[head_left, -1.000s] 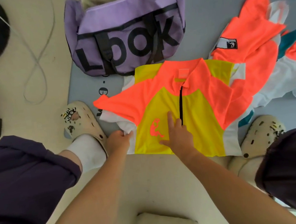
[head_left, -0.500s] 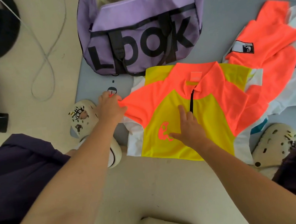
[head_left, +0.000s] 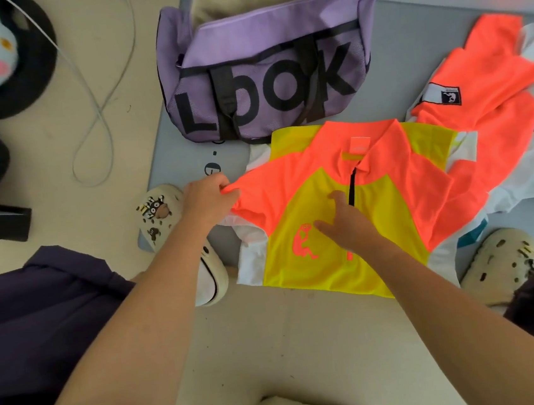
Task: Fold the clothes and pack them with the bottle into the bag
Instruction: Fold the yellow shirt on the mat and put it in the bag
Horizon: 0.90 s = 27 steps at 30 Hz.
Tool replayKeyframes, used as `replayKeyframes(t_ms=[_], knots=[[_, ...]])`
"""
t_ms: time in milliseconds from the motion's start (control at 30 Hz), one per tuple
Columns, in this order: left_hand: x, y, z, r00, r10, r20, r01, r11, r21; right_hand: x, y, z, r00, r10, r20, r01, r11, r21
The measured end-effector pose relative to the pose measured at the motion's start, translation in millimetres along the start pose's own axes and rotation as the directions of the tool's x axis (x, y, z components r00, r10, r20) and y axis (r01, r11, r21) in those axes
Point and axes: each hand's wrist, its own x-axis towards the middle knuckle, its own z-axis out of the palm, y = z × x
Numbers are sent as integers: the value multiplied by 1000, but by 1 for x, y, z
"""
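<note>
Right now the shirt (head_left: 342, 214) lies flat before the open bag (head_left: 264, 64). Her left hand (head_left: 207, 198) pinches the sleeve tip out to the left; the right hand (head_left: 348, 223) presses flat on the chest, marking the fold line.

Grey mat (head_left: 409, 65) on beige floor (head_left: 291, 348) carries purple bag (head_left: 265, 70), yellow-orange shirt (head_left: 344, 233), orange clothes pile (head_left: 486, 106).

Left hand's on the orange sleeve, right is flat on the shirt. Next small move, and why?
Probably fold that sleeve inward over the yellow chest. The left hand pinches the tip of the orange sleeve, which lies spread out to the side, while the right hand presses flat on the shirt beside the zipper, anchoring it. The purple bag sits open behind.
</note>
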Motion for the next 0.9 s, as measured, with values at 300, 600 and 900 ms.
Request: replayKeyframes(t_ms=[300,600,900], knots=[[-16,81,-5,774,94,626,415,670,-615,-10,-52,-2,946,-62,319,-254,470,845],[-5,58,40,964,-122,237,238,794,-559,-2,-12,18,920,365,139,-311,468,827],[13,44,64,993,-1,119,37,952,-302,7,6,-12,927,372,-45,-195,580,791]])
